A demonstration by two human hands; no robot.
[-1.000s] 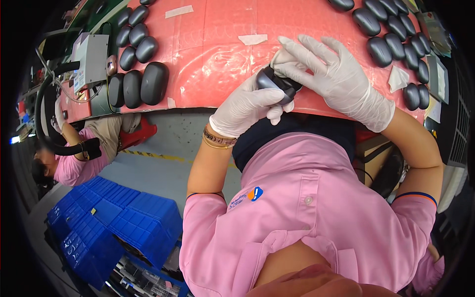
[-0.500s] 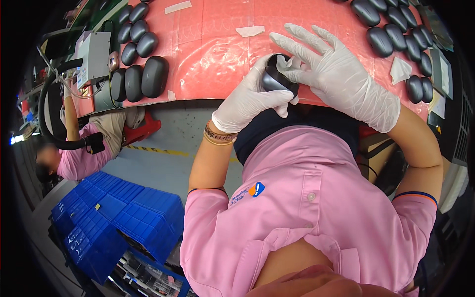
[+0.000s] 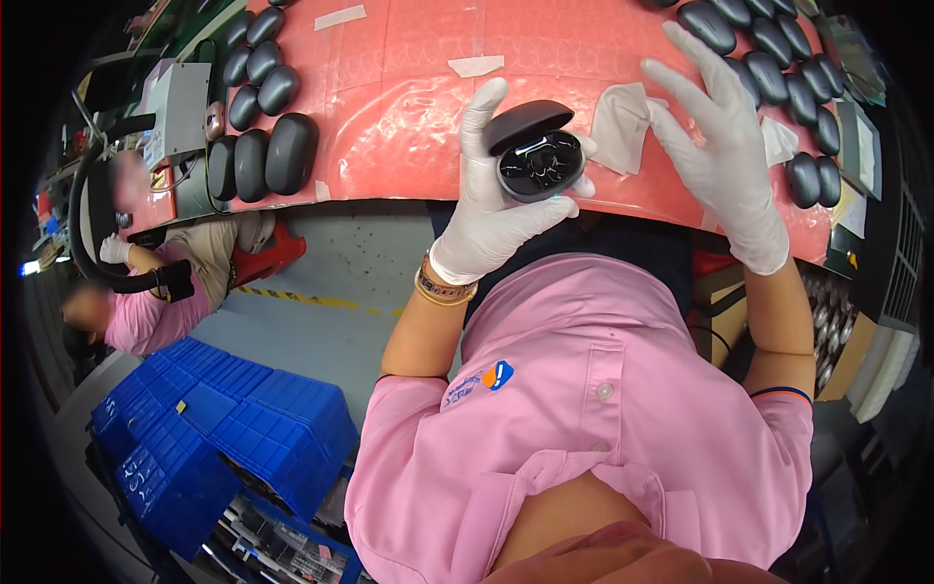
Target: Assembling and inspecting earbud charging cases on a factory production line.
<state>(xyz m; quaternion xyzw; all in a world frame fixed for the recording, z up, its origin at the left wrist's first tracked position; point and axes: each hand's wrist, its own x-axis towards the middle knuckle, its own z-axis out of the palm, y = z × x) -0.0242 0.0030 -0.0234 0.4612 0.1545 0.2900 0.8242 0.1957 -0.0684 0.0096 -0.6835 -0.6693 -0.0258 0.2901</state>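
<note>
Gaping open, a dark case (image 3: 540, 167) is gripped by the curled left hand (image 3: 489, 207), while the right hand (image 3: 728, 156) is spread wide, empty, beside a white cloth (image 3: 617, 134).

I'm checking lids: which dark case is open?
The hinged case in the left hand: its raised lid shows a glossy black interior; cases on the red mat look shut.

Left hand (image 3: 484, 222) curled in a grip, right hand (image 3: 728, 170) spread, both gloved
</note>
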